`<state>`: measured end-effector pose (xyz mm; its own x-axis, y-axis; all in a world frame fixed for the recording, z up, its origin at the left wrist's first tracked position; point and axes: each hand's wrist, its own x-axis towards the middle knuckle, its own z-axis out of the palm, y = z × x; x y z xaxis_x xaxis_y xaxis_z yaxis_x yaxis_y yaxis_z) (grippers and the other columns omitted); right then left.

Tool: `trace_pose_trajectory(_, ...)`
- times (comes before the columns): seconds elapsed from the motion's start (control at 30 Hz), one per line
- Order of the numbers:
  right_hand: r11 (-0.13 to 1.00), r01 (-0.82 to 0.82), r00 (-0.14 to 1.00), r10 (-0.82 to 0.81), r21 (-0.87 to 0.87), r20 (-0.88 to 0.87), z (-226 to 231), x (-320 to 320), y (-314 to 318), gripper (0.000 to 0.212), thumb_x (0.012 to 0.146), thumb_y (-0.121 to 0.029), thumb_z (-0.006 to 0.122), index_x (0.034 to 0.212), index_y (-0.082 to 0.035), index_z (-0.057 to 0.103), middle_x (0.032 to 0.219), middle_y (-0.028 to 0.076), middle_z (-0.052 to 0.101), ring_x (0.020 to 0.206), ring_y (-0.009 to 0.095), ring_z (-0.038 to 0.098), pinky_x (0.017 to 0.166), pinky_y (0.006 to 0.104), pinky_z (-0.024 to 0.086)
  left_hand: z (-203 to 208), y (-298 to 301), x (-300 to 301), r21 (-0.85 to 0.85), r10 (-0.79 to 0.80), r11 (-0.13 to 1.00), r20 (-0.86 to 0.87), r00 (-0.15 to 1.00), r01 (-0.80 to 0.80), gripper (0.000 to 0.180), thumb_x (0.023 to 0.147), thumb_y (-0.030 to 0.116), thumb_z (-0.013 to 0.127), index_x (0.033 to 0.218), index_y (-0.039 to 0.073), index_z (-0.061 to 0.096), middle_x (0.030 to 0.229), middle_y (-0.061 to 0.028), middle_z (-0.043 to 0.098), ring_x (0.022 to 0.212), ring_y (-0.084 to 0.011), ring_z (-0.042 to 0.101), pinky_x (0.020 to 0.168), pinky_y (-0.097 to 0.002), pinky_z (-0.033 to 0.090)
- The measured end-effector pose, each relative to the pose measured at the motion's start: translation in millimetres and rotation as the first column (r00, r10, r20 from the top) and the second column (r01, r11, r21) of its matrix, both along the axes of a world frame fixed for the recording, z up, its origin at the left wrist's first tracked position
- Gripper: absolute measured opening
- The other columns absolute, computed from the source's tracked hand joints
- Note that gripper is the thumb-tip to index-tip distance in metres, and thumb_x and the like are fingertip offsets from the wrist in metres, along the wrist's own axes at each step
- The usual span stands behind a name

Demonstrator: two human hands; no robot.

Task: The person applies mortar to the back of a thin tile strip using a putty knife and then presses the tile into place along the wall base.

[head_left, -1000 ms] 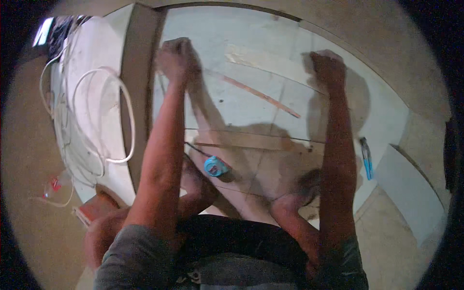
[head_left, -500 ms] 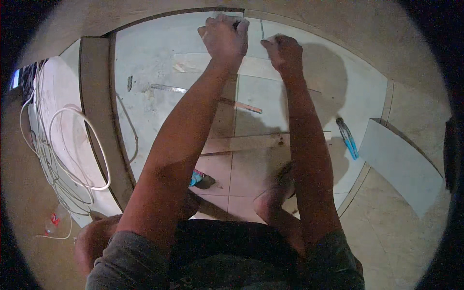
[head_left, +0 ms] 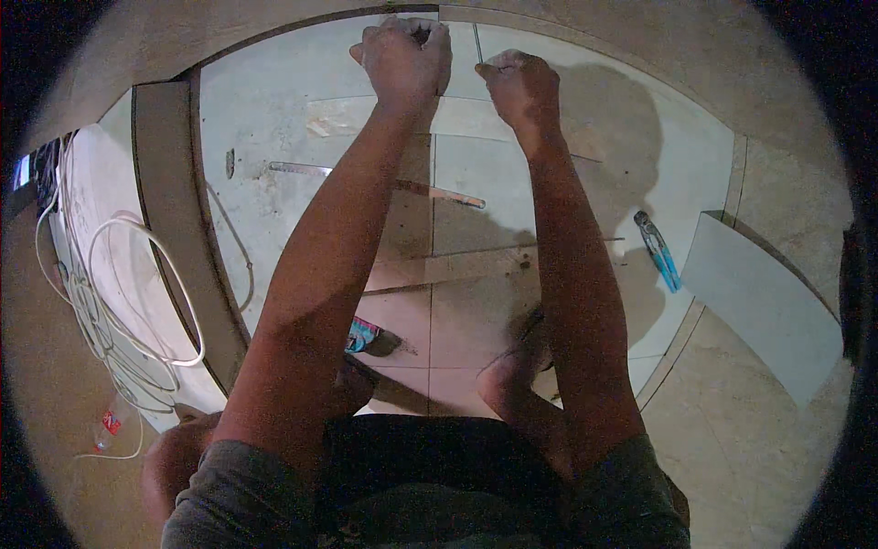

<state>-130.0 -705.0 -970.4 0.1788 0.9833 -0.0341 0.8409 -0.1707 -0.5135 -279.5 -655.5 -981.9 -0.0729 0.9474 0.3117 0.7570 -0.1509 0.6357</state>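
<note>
My left hand is at the far edge of the pale tiled surface, its fingers curled closed with whitish dust on them. A dark spot shows by its thumb, but what it grips is hidden. To its right, my right hand is closed in a pinch on a thin grey rod, which points away toward the far edge. Below the hands lies a pale flat strip. A narrow metal strip and an orange-brown strip lie either side of my left forearm.
Blue-handled pliers lie right of my right forearm, near a loose white panel. A long flat strip crosses nearer me. Coiled white cable hangs left, above a bottle with a red label. A blue packet sits near my foot.
The whole view has shifted slightly, so things appear a little further left. Both hands keep nearly the same places over the tiles, and the right still pinches the rod.
</note>
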Motion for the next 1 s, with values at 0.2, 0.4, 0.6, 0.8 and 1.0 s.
trace_pose_trajectory(0.2, 0.999, 0.002, 0.997, -0.004, -0.036, -0.075, 6.6, -5.2, 0.4, 0.027, 0.081, -0.035, 0.071, 0.084, -0.008, 0.074, 0.093, 0.012, 0.072, 0.086, 0.033, 0.069, 0.079, 0.0436, 0.055, -12.1, 7.8, -4.9, -0.038, 0.035, 0.999, -0.027, 0.999, -0.036, 0.032, 0.078, 0.039, 0.069, 0.087, 0.009, 0.077, 0.095, -0.015, 0.067, 0.098, -0.0352, 0.057, 0.09, -0.0484, 0.035)
trace_pose_trajectory(0.4, 0.992, -0.087, 0.994, 0.092, 0.096, -0.052, -12.2, 6.5, 2.0, 0.025, 0.08, -0.032, 0.071, 0.084, -0.007, 0.074, 0.088, 0.014, 0.072, 0.084, 0.036, 0.069, 0.079, 0.0446, 0.054, -4.9, 7.1, -0.9, -0.039, 0.036, 0.999, 0.043, 0.998, -0.034, 0.033, 0.077, 0.043, 0.071, 0.091, 0.013, 0.077, 0.097, -0.011, 0.069, 0.099, -0.0325, 0.058, 0.091, -0.0475, 0.038)
trace_pose_trajectory(0.6, 0.999, 0.052, 0.982, -0.05, 0.008, -0.183, -2.1, -5.6, -2.3, 0.028, 0.081, -0.033, 0.071, 0.089, -0.006, 0.074, 0.088, 0.018, 0.072, 0.085, 0.037, 0.069, 0.08, 0.0446, 0.055, 26.5, -3.6, 3.3, 0.002, 0.051, 0.999, -0.051, 0.997, -0.051, 0.024, 0.084, 0.029, 0.064, 0.097, 0.01, 0.07, 0.102, -0.0115, 0.068, 0.1, -0.0326, 0.06, 0.084, -0.0501, 0.041)
trace_pose_trajectory(0.8, 0.999, 0.023, 0.997, -0.026, -0.046, -0.07, 0.0, -0.7, 3.9, 0.029, 0.08, -0.032, 0.073, 0.088, -0.004, 0.073, 0.091, 0.019, 0.071, 0.083, 0.038, 0.069, 0.078, 0.0454, 0.055, 25.8, -1.2, 10.2, -0.009, 0.045, 0.999, -0.197, 0.979, -0.048, 0.027, 0.083, 0.034, 0.063, 0.099, 0.013, 0.069, 0.105, -0.0081, 0.066, 0.101, -0.0337, 0.058, 0.084, -0.0513, 0.04)
trace_pose_trajectory(1.0, 0.994, 0.02, 0.994, -0.008, 0.112, -0.107, -3.9, 0.2, 1.7, 0.023, 0.078, -0.027, 0.076, 0.082, -0.005, 0.072, 0.085, 0.017, 0.071, 0.079, 0.036, 0.069, 0.075, 0.0437, 0.056, 27.4, 1.1, 11.0, -0.03, 0.03, 0.999, -0.159, 0.987, -0.035, 0.022, 0.083, 0.031, 0.062, 0.094, 0.014, 0.069, 0.102, -0.0063, 0.066, 0.096, -0.0343, 0.057, 0.079, -0.0524, 0.04)
